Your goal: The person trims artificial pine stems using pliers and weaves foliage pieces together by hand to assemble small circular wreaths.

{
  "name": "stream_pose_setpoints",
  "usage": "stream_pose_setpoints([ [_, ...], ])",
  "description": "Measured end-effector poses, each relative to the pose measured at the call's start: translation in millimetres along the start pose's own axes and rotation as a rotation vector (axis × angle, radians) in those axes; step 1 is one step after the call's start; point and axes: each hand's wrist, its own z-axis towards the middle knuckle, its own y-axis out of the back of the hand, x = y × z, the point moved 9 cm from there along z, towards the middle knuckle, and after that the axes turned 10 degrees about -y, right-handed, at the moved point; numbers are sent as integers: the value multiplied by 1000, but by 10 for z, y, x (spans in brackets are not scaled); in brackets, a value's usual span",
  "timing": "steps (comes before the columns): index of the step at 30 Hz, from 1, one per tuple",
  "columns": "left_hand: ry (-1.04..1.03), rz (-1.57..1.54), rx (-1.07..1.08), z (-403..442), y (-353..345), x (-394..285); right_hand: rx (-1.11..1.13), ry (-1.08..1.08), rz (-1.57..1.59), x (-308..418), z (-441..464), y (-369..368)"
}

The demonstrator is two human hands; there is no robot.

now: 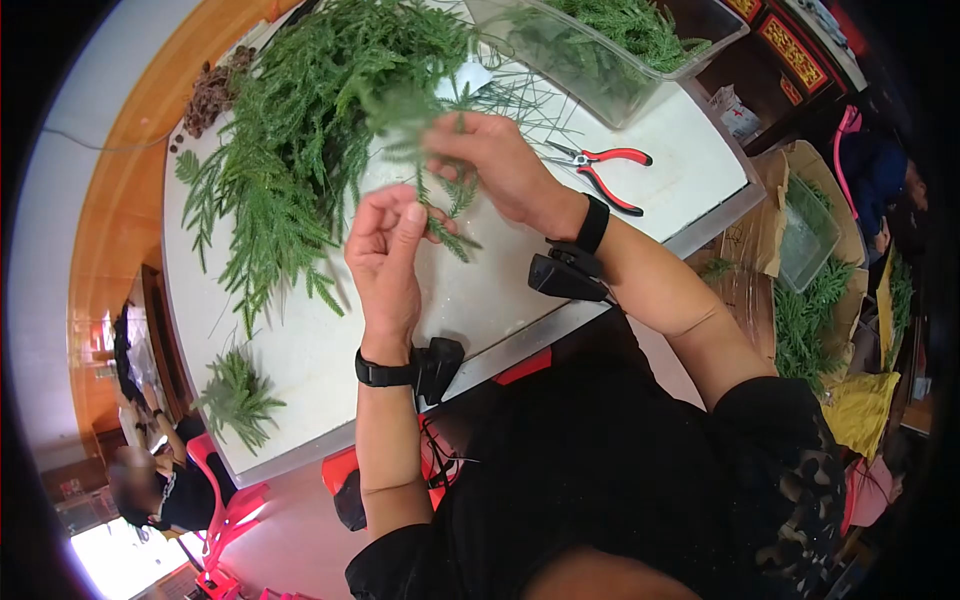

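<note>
Before me, both hands are at a green artificial pine sprig (458,244). My left hand (385,250) pinches its lower stem between thumb and fingers. Just above, my right hand (505,165) has its fingers closed around the upper greenery, partly smeared by motion. A large heap of green sprigs (300,120) lies on the white table (320,390), left of and beyond my hands. To the right of my right hand, pliers (600,165) with red and black handles rest with their handles spread. Thin green wire stems (530,100) lie scattered behind my right hand.
A clear plastic bin (610,90) with more greenery stands at the table's far right. Brown cones (212,95) sit at the far left, and a small sprig bunch (240,400) near left. A cardboard box (750,240) holds greenery at right. Other people sit on both sides.
</note>
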Motion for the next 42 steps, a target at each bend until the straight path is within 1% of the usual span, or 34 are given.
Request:
stream_pose_setpoints([
  [3,3,-21,-128,46,161,-59,95,-67,-174,-90,3,-109],
  [7,89,-30,-141,53,286,39,157,-57,-212,-63,-56,-206],
  [11,123,-30,-164,39,311,75,206,-107,-213,-64,-86,-228],
  [15,159,22,-180,17,370,79,249,-123,-241,-110,-99,-278],
  [19,181,1,-164,21,336,100,274,-131,-267,-84,-122,-302],
  [24,183,-4,-187,15,319,97,273,-127,-259,-75,-143,-312],
  [27,127,12,-180,40,321,63,263,-87,-273,-49,-145,-312],
  [32,141,21,-225,28,372,63,267,-115,-260,-75,-138,-305],
  [36,140,58,-220,28,369,57,294,-66,-329,-57,-146,-351],
  [39,128,103,-211,33,311,22,253,43,-391,-15,-134,-330],
  [42,118,94,-176,23,344,65,239,47,-385,-26,-125,-315],
])
